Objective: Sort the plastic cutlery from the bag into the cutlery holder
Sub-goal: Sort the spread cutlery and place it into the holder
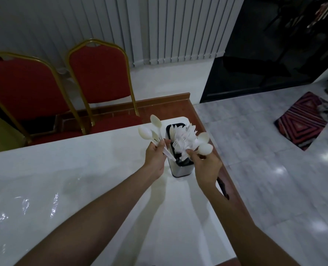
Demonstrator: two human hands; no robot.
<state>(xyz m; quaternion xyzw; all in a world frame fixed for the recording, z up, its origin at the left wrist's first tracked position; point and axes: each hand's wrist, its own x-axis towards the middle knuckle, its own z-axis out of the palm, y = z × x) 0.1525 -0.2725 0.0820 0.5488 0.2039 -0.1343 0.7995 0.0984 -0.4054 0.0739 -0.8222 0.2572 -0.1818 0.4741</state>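
A bunch of white plastic spoons [151, 131] is gripped by the handles in the left hand [155, 158], bowls fanned upward. Two more white plastic spoons [204, 144] are clasped in the right hand [207, 167]. Between the hands, a rectangular steel cutlery holder with a black rim [181, 169] stands on the glossy white worktop [82, 179], near its 1 o'clock corner, packed with white plastic forks [184, 139]. Two red padded chairs with gold frames [99, 77] are seen at 11 o'clock.

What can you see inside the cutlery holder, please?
White plastic forks stand bunched inside the cutlery holder. Their handles and the dark interior below are hidden by its walls and both hands.
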